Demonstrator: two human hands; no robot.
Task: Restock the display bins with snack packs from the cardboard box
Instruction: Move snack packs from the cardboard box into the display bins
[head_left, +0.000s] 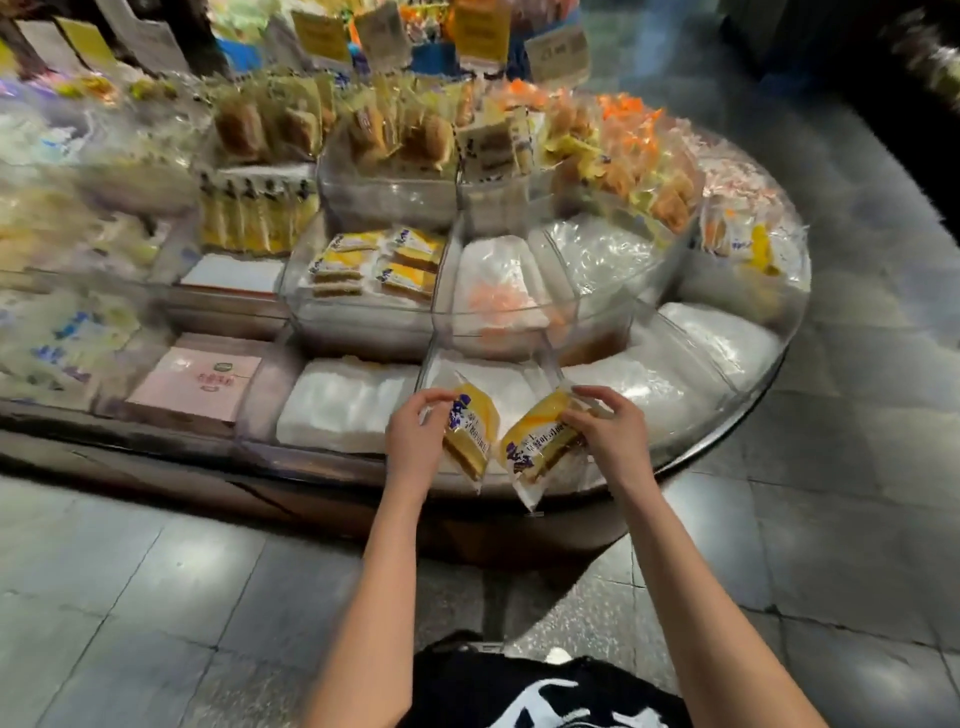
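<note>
My left hand (415, 439) grips a yellow snack pack (470, 439) in clear wrap with blue print. A second, matching yellow snack pack (537, 449) is pinched in my right hand (610, 434). Both packs hang side by side over the front edge of a clear display bin (441, 364) in the lowest tier, which has white padding inside. One tier up, another clear bin (298, 291) holds several of the same yellow packs (379, 262). The cardboard box is out of view.
The tiered, rounded display stand (769, 384) carries many clear bins of wrapped snacks, with price cards at the back. A pink box (195, 384) lies in a bin to the left. Grey tiled floor (156, 597) surrounds the stand.
</note>
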